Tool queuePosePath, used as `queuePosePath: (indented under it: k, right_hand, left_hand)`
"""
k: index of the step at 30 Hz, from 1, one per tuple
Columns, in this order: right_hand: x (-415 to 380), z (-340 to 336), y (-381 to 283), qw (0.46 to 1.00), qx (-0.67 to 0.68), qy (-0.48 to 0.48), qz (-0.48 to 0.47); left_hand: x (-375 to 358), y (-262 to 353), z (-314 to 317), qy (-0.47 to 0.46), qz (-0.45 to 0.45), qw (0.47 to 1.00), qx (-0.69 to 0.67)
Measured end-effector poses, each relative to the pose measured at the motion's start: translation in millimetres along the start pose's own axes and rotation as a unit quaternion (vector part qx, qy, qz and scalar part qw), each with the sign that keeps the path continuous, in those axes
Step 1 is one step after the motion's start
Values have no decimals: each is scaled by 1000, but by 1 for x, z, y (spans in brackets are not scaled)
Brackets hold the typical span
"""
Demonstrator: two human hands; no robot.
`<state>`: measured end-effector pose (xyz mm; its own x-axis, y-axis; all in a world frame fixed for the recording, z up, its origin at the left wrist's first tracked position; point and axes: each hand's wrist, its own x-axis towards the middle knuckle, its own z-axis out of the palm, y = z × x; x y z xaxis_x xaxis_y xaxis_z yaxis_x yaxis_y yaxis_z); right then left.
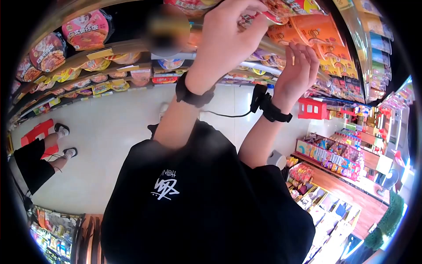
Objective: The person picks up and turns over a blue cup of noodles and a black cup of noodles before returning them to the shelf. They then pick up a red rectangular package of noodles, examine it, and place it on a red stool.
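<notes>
At the top shelf, my left hand (228, 37) is closed with its thumb and fingers round the edge of a red packaged instant-meal bowl (275, 18); the hand hides part of it. My right hand (302, 66) is raised just below the orange packages (310, 33), fingers apart and slightly curled, with nothing in it. Both wrists wear black bands, and a black box with a cable sits at the right one. Further left on this shelf stands a pink instant rice bowl (87, 30), beside a red-and-black bowl (47, 52).
Lower shelves (94, 79) carry rows of instant noodle bowls. Hanging packets (380, 53) line the right side. A person in black shorts (35, 165) is at the left by a red stool (38, 132). Another red stool (313, 108) and a snack display (329, 154) stand at the right.
</notes>
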<state>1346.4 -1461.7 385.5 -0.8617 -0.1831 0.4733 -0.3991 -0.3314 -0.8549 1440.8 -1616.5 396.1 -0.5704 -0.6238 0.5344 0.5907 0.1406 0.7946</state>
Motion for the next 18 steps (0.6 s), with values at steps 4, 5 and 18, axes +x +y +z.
queuePosePath:
  k: [4, 5, 18]
  right_hand:
    - [-9, -25, -2, 998, 17, 53, 15]
    - [-12, -31, -6, 998, 21, 59, 16]
    - [-26, -129, -35, 990, 100, 96, 10]
  left_hand:
    - [-7, -1, 2, -3, -56, 998, -33]
    - [-9, 0, 4, -7, -68, 997, -45]
    - [-66, 22, 68, -52, -118, 991, -20]
